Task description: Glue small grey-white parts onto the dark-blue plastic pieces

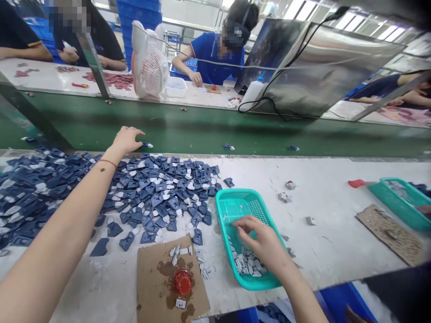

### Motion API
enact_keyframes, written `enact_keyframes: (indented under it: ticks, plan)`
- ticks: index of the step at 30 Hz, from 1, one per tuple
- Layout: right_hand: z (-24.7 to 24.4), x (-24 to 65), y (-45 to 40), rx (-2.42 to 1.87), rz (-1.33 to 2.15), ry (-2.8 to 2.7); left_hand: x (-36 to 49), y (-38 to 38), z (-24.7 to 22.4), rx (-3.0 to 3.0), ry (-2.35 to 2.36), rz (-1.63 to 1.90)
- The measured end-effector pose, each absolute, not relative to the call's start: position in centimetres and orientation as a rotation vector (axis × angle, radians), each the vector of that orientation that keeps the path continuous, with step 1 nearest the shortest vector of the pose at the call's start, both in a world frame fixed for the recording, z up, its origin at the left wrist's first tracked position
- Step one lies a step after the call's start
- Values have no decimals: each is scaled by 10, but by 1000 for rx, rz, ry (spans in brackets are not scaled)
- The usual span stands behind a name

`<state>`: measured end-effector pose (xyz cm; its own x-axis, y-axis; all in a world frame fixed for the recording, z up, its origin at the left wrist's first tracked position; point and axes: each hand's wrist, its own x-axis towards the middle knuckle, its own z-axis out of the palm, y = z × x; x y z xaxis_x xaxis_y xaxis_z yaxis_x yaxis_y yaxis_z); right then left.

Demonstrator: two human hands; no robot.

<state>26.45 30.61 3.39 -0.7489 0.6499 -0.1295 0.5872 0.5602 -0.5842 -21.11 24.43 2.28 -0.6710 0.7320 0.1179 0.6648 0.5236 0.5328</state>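
My left hand point(127, 140) reaches over the green conveyor belt, fingers apart and thumb beside a small dark blue part with a white tab point(147, 145). Nothing shows in its grasp. Below that arm spreads a big pile of the same blue parts point(161, 188). Over the teal plastic basket point(266, 207) hovers my right hand point(257, 233), fingers loosely curved with a gap at the thumb. Small grey-white pieces point(249, 264) lie in the basket's near end. Left of it, a cardboard sheet point(153, 273) carries a red round cap point(182, 282) and a few white pieces.
More blue parts point(229, 146) ride spaced along the belt. A second teal basket point(387, 197) and a stained cardboard piece point(392, 233) are at right. Across the belt, a person in a blue shirt point(215, 60) works beside a white bottle point(252, 95). A metal post point(94, 67) stands at left.
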Motion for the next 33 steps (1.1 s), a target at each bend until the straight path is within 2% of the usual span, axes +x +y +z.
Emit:
enact_keyframes:
  ticks: [5, 9, 16, 22, 28, 33]
  plan:
    - [26, 267, 309, -1060, 991, -2669, -203, 250, 24, 1252, 2595, 706]
    - [21, 273, 312, -1051, 935, -2664, -189, 243, 38, 1204, 2652, 727]
    - [19, 273, 312, -1053, 813, -2603, -137, 224, 80, 1182, 2700, 1199]
    - [12, 274, 306, -1248, 760, -2486, -77, 196, 95, 1003, 2162, 1731]
    - [10, 274, 304, -1312, 828, -2453, -31, 154, 96, 870, 1877, 1712]
    - [11, 275, 298, -1338, 752, -2425, -3, 113, 83, 714, 1707, 1640]
